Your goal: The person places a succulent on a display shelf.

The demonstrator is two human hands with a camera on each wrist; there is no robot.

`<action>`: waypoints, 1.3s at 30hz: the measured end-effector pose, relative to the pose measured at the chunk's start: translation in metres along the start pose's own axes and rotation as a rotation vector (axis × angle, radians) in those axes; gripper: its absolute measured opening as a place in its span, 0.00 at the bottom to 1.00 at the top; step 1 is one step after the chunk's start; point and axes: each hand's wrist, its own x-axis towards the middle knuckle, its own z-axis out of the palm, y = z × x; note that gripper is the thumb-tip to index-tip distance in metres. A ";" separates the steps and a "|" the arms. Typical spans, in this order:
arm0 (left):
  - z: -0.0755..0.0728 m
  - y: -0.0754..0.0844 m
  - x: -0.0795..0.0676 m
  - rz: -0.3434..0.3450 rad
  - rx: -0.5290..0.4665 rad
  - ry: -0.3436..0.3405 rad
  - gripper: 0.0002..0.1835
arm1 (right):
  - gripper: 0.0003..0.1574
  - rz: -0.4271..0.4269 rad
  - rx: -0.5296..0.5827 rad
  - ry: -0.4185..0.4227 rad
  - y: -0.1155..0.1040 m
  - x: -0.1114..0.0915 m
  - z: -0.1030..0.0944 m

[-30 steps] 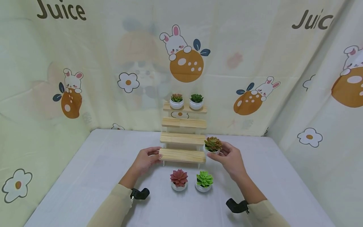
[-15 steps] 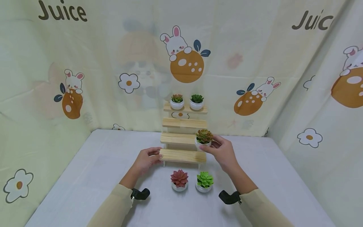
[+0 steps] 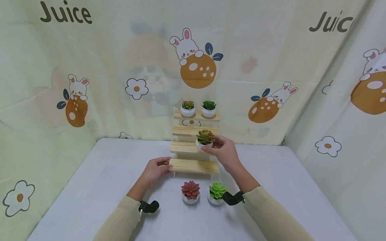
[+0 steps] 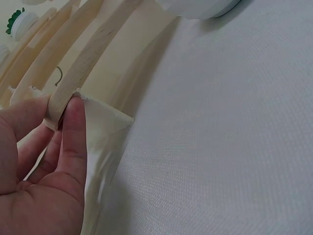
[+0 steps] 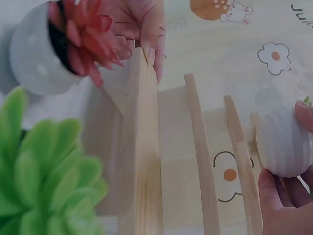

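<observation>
My left hand (image 3: 155,171) pinches the left end of the lowest board of a four-step wooden plant stand (image 3: 193,166). Thumb and fingers lie on opposite faces of that board (image 4: 85,58) in the left wrist view. With my right hand (image 3: 225,153) I hold a brownish-green potted succulent (image 3: 206,137) by its white pot. It is upright and overlaps the second and third boards from the bottom in the head view. Its ribbed white pot (image 5: 286,142) sits between thumb and fingers in the right wrist view.
Two potted succulents, one red-tipped (image 3: 188,108) and one dark green (image 3: 208,108), stand on the top board. In front of the stand, a red succulent (image 3: 190,190) and a bright green succulent (image 3: 217,190) stand on the white table (image 3: 120,187). A printed curtain (image 3: 105,67) hangs behind.
My right hand has carried the brownish-green succulent left and upward, from beside the stand to in front of its middle boards. My left hand keeps its grip on the lowest board.
</observation>
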 end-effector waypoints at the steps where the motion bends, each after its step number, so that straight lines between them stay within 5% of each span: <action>1: 0.000 0.000 0.000 0.002 0.002 -0.004 0.23 | 0.38 -0.004 0.004 -0.004 -0.001 0.002 0.002; 39: 0.002 -0.002 -0.002 0.061 0.000 0.036 0.21 | 0.37 -0.014 -0.108 0.079 -0.013 0.078 0.057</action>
